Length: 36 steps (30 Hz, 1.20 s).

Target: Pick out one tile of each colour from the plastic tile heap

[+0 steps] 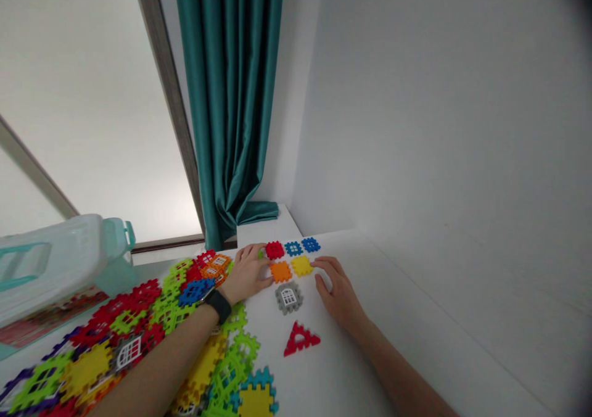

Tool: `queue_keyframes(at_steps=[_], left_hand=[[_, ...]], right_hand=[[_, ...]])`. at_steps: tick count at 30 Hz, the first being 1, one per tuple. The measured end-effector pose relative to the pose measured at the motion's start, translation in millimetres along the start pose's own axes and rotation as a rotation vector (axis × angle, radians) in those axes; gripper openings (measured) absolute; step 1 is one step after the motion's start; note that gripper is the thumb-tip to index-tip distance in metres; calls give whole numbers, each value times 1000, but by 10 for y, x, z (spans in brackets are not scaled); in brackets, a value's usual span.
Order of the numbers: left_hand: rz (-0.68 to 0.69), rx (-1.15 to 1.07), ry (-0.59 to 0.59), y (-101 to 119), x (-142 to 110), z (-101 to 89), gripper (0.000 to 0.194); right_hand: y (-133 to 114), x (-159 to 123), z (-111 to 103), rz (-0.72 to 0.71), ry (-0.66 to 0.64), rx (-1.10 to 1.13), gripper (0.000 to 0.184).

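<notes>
Yellow tile (302, 266) lies on the worktop (333, 367), orange tile (280, 272) at nine o'clock. Right hand (343, 297): fingers parted, index at the yellow edge. Left hand (246, 275): fingers spread; grip cannot be determined. Caution: uneven sideways pressure could skew both tiles.

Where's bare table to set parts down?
Bare: nearside of the red triangle, left of the right forearm; also between that forearm and the wall. Crowded: piece heap from lidded box to left hand, then squares up to right hand.
</notes>
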<state>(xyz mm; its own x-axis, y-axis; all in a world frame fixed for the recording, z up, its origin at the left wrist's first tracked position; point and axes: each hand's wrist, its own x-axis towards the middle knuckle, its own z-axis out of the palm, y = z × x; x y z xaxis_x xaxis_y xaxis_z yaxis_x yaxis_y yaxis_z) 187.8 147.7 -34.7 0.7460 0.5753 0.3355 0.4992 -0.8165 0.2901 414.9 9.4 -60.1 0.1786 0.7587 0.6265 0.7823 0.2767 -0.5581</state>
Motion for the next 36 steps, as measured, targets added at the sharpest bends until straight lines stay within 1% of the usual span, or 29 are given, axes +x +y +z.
queue_keyframes(at_steps=[10, 17, 22, 27, 32, 36], left_hand=[[-10, 15, -11, 19, 5, -18, 31], [-25, 46, -11, -10, -12, -40, 32], [-30, 64, -33, -10, -43, -135, 31], [-29, 79, -53, 62, -114, -244, 28], [-2, 78, -51, 151, -256, -358, 22], [16, 74, -50, 186, -423, -472, 18]], right_hand=[[-20, -5, 1, -13, -7, -2, 30], [-39, -17, 6, -22, -23, -7, 31], [-60, -28, 23, -54, 0, -2, 30], [-139, -52, 37, -82, 14, -11, 30], [-260, -94, 77, -122, 19, -26, 30], [-332, -117, 110, -154, 2, -44, 28]])
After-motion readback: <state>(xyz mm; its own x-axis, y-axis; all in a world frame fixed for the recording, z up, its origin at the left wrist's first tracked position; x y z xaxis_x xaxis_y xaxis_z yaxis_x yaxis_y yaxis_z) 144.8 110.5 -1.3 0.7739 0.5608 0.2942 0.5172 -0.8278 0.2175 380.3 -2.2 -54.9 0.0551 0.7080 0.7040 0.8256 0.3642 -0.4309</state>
